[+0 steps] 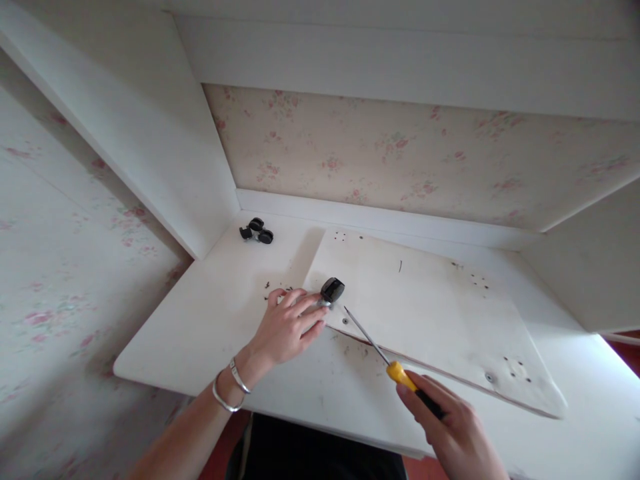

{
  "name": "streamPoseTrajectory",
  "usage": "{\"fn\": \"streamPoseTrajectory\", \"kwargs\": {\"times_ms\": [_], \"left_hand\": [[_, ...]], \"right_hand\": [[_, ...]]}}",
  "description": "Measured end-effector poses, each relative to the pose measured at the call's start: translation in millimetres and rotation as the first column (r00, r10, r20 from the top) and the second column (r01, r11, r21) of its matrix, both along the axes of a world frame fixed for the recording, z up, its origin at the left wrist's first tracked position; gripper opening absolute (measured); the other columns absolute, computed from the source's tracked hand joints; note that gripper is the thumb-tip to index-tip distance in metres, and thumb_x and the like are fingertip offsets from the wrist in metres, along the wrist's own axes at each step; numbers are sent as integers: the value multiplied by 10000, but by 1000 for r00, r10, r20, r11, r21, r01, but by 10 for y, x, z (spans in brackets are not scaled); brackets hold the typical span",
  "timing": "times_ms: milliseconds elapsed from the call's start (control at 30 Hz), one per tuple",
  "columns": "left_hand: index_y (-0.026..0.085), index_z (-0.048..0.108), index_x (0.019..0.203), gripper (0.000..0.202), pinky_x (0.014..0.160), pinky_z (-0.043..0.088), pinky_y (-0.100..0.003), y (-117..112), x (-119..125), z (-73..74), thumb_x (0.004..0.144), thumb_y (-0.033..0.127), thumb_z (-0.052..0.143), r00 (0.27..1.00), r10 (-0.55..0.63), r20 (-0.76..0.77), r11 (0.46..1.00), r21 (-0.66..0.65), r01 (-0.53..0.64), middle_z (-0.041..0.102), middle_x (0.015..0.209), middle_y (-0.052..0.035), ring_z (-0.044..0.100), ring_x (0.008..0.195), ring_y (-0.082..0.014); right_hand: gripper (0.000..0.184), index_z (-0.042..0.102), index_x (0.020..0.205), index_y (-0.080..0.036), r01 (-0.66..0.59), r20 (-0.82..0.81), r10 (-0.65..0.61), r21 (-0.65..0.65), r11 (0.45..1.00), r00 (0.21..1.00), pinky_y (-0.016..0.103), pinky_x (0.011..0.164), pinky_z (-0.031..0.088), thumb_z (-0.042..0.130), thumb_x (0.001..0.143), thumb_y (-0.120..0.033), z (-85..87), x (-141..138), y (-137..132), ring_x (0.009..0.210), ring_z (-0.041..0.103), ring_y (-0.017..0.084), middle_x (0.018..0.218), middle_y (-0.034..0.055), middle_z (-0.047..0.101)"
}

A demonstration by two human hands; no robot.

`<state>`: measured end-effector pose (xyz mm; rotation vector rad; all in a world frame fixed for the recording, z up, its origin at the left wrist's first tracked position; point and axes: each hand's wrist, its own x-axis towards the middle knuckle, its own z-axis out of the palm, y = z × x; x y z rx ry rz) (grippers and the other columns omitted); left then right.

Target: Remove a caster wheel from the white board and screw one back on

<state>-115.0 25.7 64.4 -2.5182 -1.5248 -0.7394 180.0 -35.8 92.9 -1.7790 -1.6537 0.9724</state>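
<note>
My left hand rests on the near left corner of a white board, its fingers closed on the base of a black caster wheel standing there. My right hand grips a screwdriver with a yellow and black handle. Its thin metal shaft runs up and left, and the tip sits on the board just right of the caster. Two silver bangles circle my left wrist.
The board lies on a white desktop set in a white shelf unit with side panels. Spare black casters sit at the back left. Small dark screws lie by my left hand. Floral wallpaper is behind.
</note>
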Motion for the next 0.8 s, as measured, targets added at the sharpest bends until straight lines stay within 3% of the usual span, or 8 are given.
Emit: {"fn": "streamPoseTrajectory", "kwargs": {"times_ms": [200,267,400,633,800], "left_hand": [[317,694,1155,224,961,298,-485,51,-57,27,974,342,566,999,-37,-12,999,-3,37,722,1227,12,602,1124,-235],[317,693,1156,223,969,293,-482,49,-55,17,978,337,559,999,-37,-6,999,-9,37,722,1227,15,602,1128,-229],[320,694,1164,231,971,293,-472,26,-24,-6,980,325,553,1000,-25,5,1000,-7,25,720,1234,9,605,1122,-222],[322,685,1156,230,971,288,-473,2,9,-6,976,305,542,1000,-4,5,1000,-6,4,718,1234,16,606,1117,-220],[318,668,1148,217,961,285,-474,11,-11,-14,987,323,522,1000,-14,-3,1000,-8,14,715,1241,18,604,1110,-220]], "right_hand": [[389,777,1037,-270,-193,164,181,58,979,970,210,687,547,593,868,-568,65,203,141,912,699,209,1052,38,757],[382,764,1061,-273,-229,196,210,78,970,958,233,721,553,568,896,-556,133,221,187,893,698,206,1029,42,752],[354,748,1069,-272,-350,257,318,88,932,912,237,618,533,546,926,-525,275,230,290,723,679,171,897,42,736],[332,716,1008,-318,-495,449,414,77,865,792,266,633,505,460,968,-524,504,209,522,696,678,151,868,5,716],[333,714,1009,-311,-546,567,413,78,834,712,256,592,479,450,978,-512,615,167,656,687,680,145,865,4,720]]}}
